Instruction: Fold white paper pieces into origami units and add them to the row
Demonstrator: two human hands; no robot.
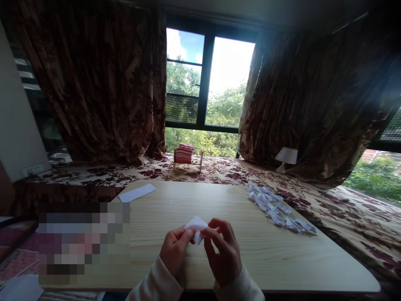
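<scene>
Between my two hands is a small piece of folded white paper (198, 223), held up over the front middle of the wooden table (175, 267). My left hand (176, 249) pinches its left side, thumb on top. On the right side, the fingers of my right hand (223, 253) are bent and closed on the paper's edge. The paper has a pointed top and a pointed lower tip; its underside is hidden. Toward the table's right edge lie several folded white paper pieces (275, 211) in overlapping rows.
A flat white paper strip (137, 193) lies at the table's back left. Behind the table, a patterned cloth (219, 169) bears a small rack with folded striped cloths (184, 154) and a white lamp (286, 156). Part of the left side is blurred out.
</scene>
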